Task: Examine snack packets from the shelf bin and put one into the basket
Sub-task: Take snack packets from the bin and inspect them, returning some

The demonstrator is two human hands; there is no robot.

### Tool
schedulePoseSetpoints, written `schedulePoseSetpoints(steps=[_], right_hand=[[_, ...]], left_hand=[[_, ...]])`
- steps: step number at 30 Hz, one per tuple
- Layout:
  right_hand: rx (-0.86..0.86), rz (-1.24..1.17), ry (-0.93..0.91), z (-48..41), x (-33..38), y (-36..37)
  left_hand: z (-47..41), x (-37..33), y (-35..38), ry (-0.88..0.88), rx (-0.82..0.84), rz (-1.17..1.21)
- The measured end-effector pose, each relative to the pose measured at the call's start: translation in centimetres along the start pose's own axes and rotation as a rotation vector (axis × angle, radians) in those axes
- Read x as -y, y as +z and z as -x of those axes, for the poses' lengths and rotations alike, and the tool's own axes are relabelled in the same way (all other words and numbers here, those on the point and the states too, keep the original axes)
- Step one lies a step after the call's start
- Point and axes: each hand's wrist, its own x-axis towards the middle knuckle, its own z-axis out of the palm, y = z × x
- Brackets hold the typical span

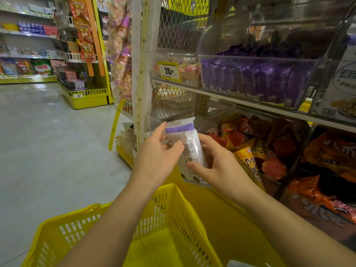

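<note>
Both my hands hold 1 snack packet (187,145) upright in front of the shelf, above the far rim of the yellow basket (173,207). My left hand (157,155) pinches the packet's left edge, thumb at the front and fingers up near the top seal. My right hand (215,162) curls round its right side, thumb pressed on the lower front. The packet is white with a purple band below the crimped top. The side with small print faces me; the text is too small to read.

The basket sits low under my forearms with its mesh walls in view. The clear shelf bin (308,87) up right is packed with purple packets (260,78) standing in rows. Left of it is a smaller clear bin with a yellow price tag (169,71) reading 25. The bin on the shelf below holds orange and red bags (250,151), just right of my right hand. Grey floor (48,132) stretches left, with more shelves in the far aisle.
</note>
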Motion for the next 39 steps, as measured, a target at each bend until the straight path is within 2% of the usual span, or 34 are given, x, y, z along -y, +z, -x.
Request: schedulePoseSetpoints(steps=[5, 10, 14, 18, 23, 32, 36, 39], right_hand=[[0.006, 0.164, -0.057, 0.2, 0.6, -0.1], [0.024, 0.316, -0.095, 0.3, 0.8, -0.1], [0.031, 0.250, -0.125, 0.4, 0.9, -0.1], [0.004, 0.192, -0.144, 0.3, 0.9, 0.0], [0.026, 0.080, -0.084, 0.4, 0.7, 0.3], [-0.019, -0.043, -0.001, 0.2, 0.7, 0.4], [-0.011, -0.154, 0.045, 0.2, 0.7, 0.1], [-0.016, -0.193, 0.059, 0.2, 0.7, 0.1]], left_hand=[[-0.3, -0.5, -0.8, -0.033, -0.060, 0.028], [-0.5, -0.7, -1.7, -0.057, -0.012, -0.016], [-0.4, -0.9, -1.8, -0.030, 0.011, -0.071], [-0.5, -0.3, -1.9, 0.111, -0.020, -0.269], [-0.3, -0.2, -1.7, 0.186, -0.032, -0.397], [-0.1, 1.3, 0.2, 0.026, 0.111, -0.139], [-0.7, 1.9, -0.1, -0.098, 0.174, 0.104], [-0.8, 2.2, -0.3, -0.107, 0.221, 0.177]])
